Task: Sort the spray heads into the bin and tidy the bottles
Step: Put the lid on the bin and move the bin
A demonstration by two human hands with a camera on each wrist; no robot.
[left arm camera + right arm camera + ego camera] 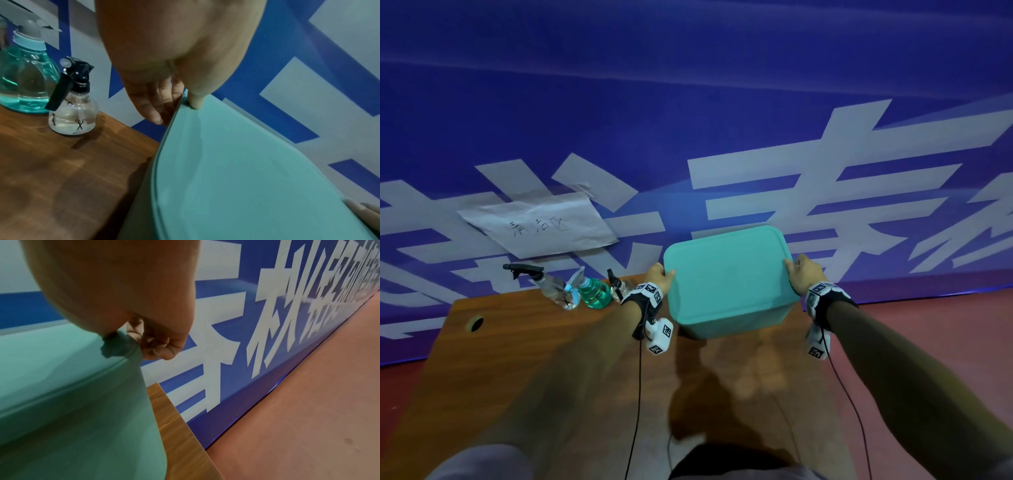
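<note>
A teal bin (729,308) with its flat lid (726,270) on stands at the far right of the wooden table (534,359). My left hand (659,274) pinches the lid's left edge, thumb (195,99) on top and fingers (152,112) below the rim. My right hand (803,272) grips the lid's right edge (131,352) the same way. To the left, by the wall, stand three spray bottles with their heads on: a clear one with a black head (551,286), a teal one (594,294) and a small clear one (72,112).
A blue wall banner (722,137) runs right behind the table, with a paper note (541,224) taped to it. The table has a cable hole (475,323) near its left end. Red floor (308,394) lies beyond the table's right edge.
</note>
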